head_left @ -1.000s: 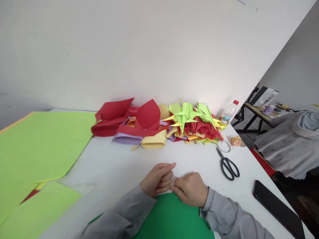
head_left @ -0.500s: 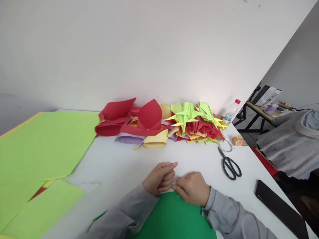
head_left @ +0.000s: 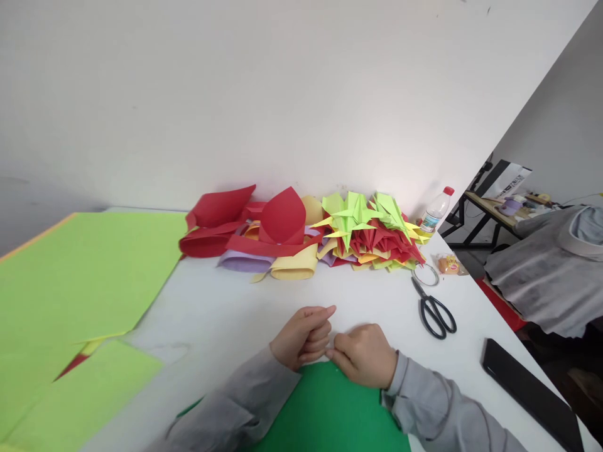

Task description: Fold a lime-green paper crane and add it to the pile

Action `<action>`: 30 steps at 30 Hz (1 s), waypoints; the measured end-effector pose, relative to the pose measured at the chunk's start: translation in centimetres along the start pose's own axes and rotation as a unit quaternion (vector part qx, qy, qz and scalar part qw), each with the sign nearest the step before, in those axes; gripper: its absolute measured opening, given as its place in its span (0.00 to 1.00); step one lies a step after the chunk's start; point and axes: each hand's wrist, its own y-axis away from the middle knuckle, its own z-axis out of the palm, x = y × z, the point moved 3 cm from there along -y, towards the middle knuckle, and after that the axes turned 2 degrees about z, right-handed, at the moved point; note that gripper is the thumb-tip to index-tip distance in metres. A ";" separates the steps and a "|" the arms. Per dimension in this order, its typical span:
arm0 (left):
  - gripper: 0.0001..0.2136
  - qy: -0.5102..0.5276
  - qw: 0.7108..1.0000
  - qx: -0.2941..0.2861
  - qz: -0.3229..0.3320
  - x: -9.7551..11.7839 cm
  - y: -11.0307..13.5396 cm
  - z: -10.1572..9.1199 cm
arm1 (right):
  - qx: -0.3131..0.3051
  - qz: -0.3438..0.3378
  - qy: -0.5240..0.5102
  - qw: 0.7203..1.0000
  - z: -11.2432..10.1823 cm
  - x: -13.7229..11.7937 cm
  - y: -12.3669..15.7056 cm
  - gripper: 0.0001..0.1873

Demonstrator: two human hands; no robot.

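Observation:
Both hands are close together above the white table, at the far edge of a green sheet of paper (head_left: 336, 414). My left hand (head_left: 304, 338) is closed, fingers curled in and the thumb lying along the top, pointing right. Just right of it, my right hand (head_left: 365, 356) is closed too, its thumb and forefinger pressed together beside the left fingertips. What either hand holds, if anything, is hidden by the fingers. The green paper runs toward me between the two grey sleeves, and a small green strip (head_left: 190, 407) shows beside the left sleeve.
Lime-green sheets (head_left: 94, 270) cover the left side. Along the wall lie red curled paper pieces (head_left: 282, 216) and a pile of folded paper (head_left: 367, 232). On the right are a bottle (head_left: 437, 210), a wrapped snack (head_left: 448, 264), scissors (head_left: 436, 314) and a black object (head_left: 530, 392).

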 end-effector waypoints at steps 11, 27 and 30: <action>0.30 -0.007 1.000 -0.010 0.007 0.2 0.1 0.2 | -0.007 0.001 -0.005 1.000 0.2 0.0 0.0 0.17; 0.11 -0.258 0.965 0.055 -0.005 -1.0 -0.3 -0.4 | 0.049 -0.028 -0.099 0.993 0.7 0.8 0.5 0.21; 0.16 -0.388 0.915 0.114 -0.010 1.1 0.1 -0.3 | 0.045 -0.006 -0.134 0.990 0.5 1.1 0.4 0.24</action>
